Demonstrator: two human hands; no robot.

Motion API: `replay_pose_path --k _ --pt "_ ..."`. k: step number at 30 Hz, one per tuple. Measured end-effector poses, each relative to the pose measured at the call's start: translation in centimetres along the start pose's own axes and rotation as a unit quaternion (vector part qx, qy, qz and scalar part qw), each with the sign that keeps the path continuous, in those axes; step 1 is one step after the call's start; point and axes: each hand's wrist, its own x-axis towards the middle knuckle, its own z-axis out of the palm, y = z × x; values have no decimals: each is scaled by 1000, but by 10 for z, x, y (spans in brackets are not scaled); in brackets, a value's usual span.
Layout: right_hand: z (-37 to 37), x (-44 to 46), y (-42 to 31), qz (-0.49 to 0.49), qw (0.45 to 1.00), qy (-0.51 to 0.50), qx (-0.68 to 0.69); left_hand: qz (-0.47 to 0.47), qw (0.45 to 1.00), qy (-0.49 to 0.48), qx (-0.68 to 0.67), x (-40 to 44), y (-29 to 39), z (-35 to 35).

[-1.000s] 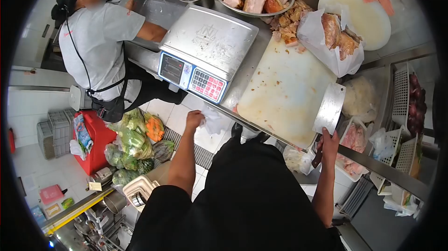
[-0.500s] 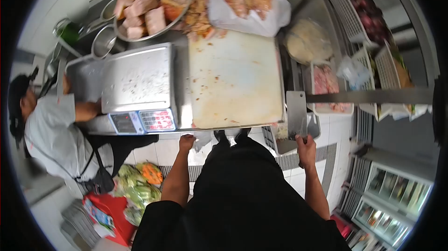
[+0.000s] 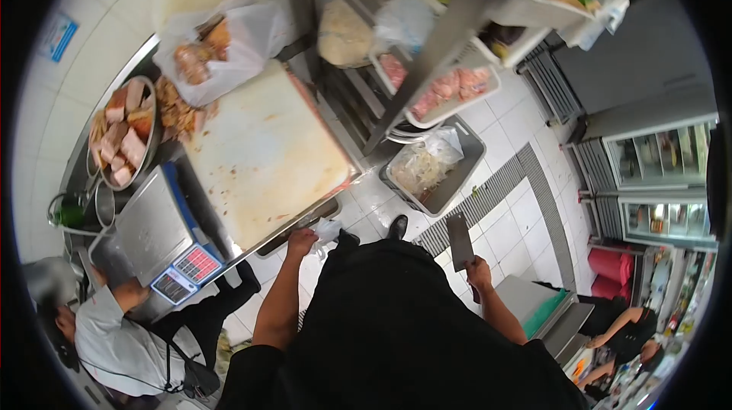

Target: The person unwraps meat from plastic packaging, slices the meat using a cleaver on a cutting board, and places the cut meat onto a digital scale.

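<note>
My right hand is wrapped round the handle of a cleaver, its broad blade pointing up and away over the tiled floor. A crumpled piece of clear plastic hangs from the closed fingers of my left hand, just off the counter's front edge. Nearest to that hand is a large white cutting board with brown crumbs and stains on it. At the board's far end lie chopped brown meat and a white plastic bag with roasted meat pieces in it.
Left of the board stand a digital scale and a round tray of meat chunks. A co-worker is beside the scale; another person is at the far right. A grey tub sits on the floor beneath a metal post.
My view has swung to the right, so the board and scale now sit further left. The floor tub and the second person have come into fuller view. Both hands keep their hold.
</note>
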Motion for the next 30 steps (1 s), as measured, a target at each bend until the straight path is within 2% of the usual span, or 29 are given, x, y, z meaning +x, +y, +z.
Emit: replay_pose_path --k 2,4,6,7,8,10,11,14,20,24,30 --pt "-2 3 22 47 998 -21 33 23 994 -56 91 17 49 15" --pt "-3 12 46 54 996 -26 59 39 993 -55 94 25 92 39" --pt "-3 24 70 35 996 -27 81 64 996 -42 -34 25 139 63" --pt "-2 30 80 44 994 -26 99 53 996 -47 -49 35 153 84" --pt "-3 37 90 47 992 -23 111 61 996 -56 -31 42 162 98" --pt "-6 43 109 60 989 -19 136 7 995 -103 -9 40 213 121" --pt "-8 45 116 70 981 -11 180 10 992 -116 -38 37 235 133" --pt "-13 49 144 94 962 2 255 25 991 -129 -6 19 307 157" --pt "-14 44 207 169 940 18 297 36 991 -130 -2 41 346 215" --pt "-13 33 223 215 908 39 357 44 992 -118 11 57 368 234" --pt "-11 29 227 203 903 18 378 86 989 -122 -20 92 372 260"
